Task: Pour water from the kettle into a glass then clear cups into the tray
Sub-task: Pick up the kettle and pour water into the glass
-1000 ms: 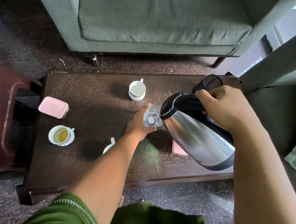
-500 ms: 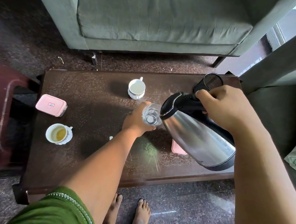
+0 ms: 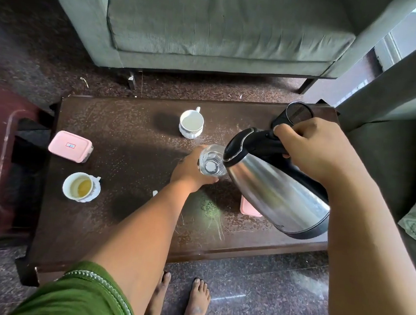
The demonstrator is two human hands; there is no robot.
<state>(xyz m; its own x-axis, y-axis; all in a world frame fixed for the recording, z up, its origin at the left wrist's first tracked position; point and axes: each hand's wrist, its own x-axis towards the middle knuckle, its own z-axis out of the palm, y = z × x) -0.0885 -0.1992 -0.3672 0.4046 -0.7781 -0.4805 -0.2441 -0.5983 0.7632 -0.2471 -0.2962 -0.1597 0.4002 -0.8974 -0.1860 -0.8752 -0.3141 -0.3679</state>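
Pouring is in progress: the right hand (image 3: 315, 148) grips the tilted kettle (image 3: 275, 190), its spout over the glass (image 3: 211, 163), which the left hand (image 3: 190, 168) holds on the table (image 3: 127, 136). The fill level appears partial. Two cups (image 3: 191, 123) (image 3: 80, 186) remain uncleared; no tray can be identified with certainty.

No text can be read anywhere. The pink box (image 3: 70, 146), well to the left of the left hand (image 3: 191, 167), carries a small white label with red and blue marks, too small to make out. The kettle (image 3: 275, 190) under the right hand (image 3: 315, 150) bears faint lettering near its base, illegible.
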